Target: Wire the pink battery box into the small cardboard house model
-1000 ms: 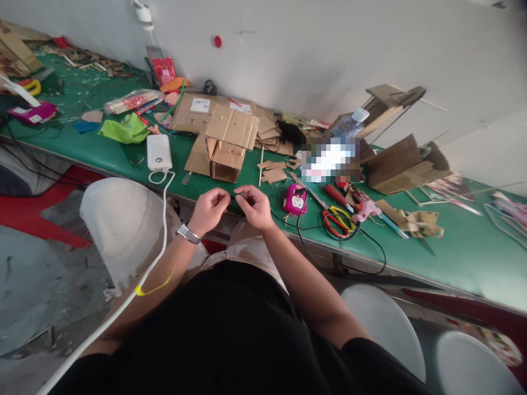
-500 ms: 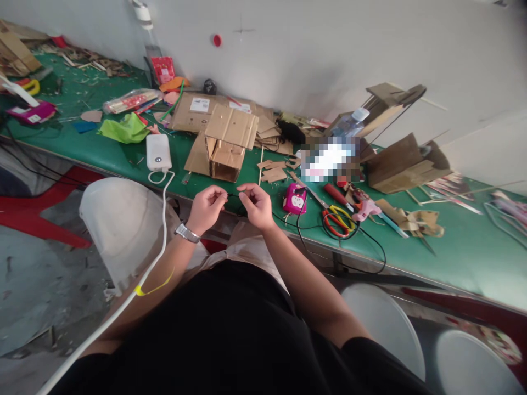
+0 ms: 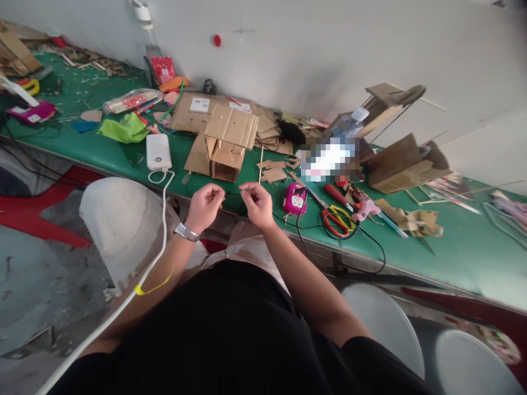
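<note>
My left hand [image 3: 206,208], with a silver watch at its wrist, is closed in a pinch at the table's front edge. Opposite it, my right hand [image 3: 257,206] also pinches, thumb against fingers. A thin black strand [image 3: 234,194] runs between the two sets of fingertips; whether it is thread or wire I cannot tell. Just beyond the hands stands a cardboard box structure [image 3: 228,145] with an open front. A pink socket block [image 3: 295,199] with a black plug lies right of my right hand.
A white power bank [image 3: 158,152] with a white cable [image 3: 164,219] sits at the left. To the right lie scissors [image 3: 335,222], a pink glue gun [image 3: 366,209] and a cardboard model [image 3: 405,164]. Cardboard scraps [image 3: 274,171] and a green bag [image 3: 123,129] are on the green table [image 3: 461,241].
My hands have moved slightly apart, the left one shifting a little leftward, and more of the thin black strand shows between them. The objects on the table have stayed put.
</note>
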Demonstrator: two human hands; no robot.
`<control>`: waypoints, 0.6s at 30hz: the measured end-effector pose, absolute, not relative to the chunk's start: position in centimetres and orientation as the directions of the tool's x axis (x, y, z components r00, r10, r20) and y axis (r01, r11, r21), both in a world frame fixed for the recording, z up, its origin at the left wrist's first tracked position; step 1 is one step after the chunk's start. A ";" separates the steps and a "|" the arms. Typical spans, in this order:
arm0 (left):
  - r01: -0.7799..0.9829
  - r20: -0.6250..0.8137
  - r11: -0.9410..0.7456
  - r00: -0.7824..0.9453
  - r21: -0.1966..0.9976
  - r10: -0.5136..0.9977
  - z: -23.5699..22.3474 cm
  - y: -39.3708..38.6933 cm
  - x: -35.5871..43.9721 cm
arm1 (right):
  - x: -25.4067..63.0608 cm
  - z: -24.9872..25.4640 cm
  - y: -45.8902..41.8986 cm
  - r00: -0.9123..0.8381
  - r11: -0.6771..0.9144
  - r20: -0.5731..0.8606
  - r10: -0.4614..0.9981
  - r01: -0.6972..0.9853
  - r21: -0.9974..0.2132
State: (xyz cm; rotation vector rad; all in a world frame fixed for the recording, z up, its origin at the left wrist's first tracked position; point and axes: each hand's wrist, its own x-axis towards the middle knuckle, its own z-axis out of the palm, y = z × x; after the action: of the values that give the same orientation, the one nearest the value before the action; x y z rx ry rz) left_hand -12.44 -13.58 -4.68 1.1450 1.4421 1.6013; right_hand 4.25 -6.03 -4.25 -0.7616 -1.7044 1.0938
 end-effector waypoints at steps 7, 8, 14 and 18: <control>0.103 0.181 -0.152 -0.383 0.983 0.906 -4.7 -13.6 -12.7 | 4.2 -4.5 -6.0 -0.371 0.414 0.374 0.850 0.032 -0.910; 0.109 0.185 -0.154 -0.386 0.982 0.904 -4.7 -13.6 -12.7 | 4.2 -4.5 -6.0 -0.372 0.413 0.372 0.851 0.034 -0.910; 0.143 0.208 -0.163 -0.410 0.976 0.888 -4.8 -13.6 -12.7 | 4.2 -4.4 -6.0 -0.372 0.403 0.368 0.852 0.018 -0.915; 0.156 0.215 -0.163 -0.418 0.974 0.883 -4.9 -13.5 -12.8 | 4.2 -4.5 -6.0 -0.376 0.393 0.358 0.855 0.018 -0.919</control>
State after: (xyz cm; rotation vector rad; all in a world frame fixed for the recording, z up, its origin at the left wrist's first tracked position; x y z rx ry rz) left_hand -12.85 -13.54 -4.85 1.2011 1.5308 1.6357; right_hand 4.17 -6.05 -4.45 -0.7724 -1.7091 1.1129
